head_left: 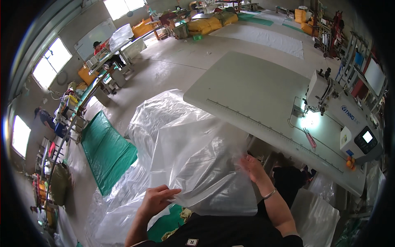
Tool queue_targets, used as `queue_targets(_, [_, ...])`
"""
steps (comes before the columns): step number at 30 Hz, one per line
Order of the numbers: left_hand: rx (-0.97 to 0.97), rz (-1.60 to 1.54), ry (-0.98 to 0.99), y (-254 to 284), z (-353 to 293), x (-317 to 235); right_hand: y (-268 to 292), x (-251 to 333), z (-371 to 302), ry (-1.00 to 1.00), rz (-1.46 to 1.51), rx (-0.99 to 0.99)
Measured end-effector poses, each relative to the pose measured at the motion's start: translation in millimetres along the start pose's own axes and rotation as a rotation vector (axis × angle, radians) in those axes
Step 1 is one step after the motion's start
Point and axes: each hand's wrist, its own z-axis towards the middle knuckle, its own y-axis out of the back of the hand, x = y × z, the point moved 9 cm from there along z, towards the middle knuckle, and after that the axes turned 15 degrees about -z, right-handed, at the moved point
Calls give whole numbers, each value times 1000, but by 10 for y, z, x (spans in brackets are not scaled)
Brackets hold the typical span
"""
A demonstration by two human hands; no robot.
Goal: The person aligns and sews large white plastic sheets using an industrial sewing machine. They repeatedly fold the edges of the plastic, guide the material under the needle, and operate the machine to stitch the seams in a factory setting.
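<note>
A large clear plastic sheet (205, 154) hangs in loose folds in front of my body, and its bulk spreads down toward the floor on the left. My left hand (158, 199) pinches the near left edge of this sheet between thumb and fingers. At the sheet's right side, just below the table edge, is my right hand (251, 168); motion smears its fingers, so its grip cannot be made out. To the right stands a sewing machine (347, 109) with its lamp lit, on a pale work table (251, 92). Pink-handled thread snips (309, 138) lie near its needle.
A green tarp (106, 152) is spread on the floor at left. Benches with two people (101, 49) line the left wall. Yellow bundles (205, 25) sit at the back, near a long white sheet (263, 38) on the floor. Metal racks (349, 57) stand at right.
</note>
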Motion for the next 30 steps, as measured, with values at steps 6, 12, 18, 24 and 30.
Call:
queue_targets(6, [-389, 47, -137, 902, -117, -109, -365, 631, -246, 136, 126, 84])
queue_targets(12, [-482, -351, -477, 1488, -328, -577, -227, 1488, -372, 715, -1008, -626])
queue_targets(18, [-472, -723, -799, 2039, -909, -869, -787, 1734, 40, 985, -1283, -433])
queue_targets(24, [-341, -929, -964, 3123, -1350, -1252, -809, 890, 430, 827, -1394, -214])
queue_targets(30, [-752, -942, -833, 3962, -1036, -1106, -418, 777, -85, 789, -1131, -369])
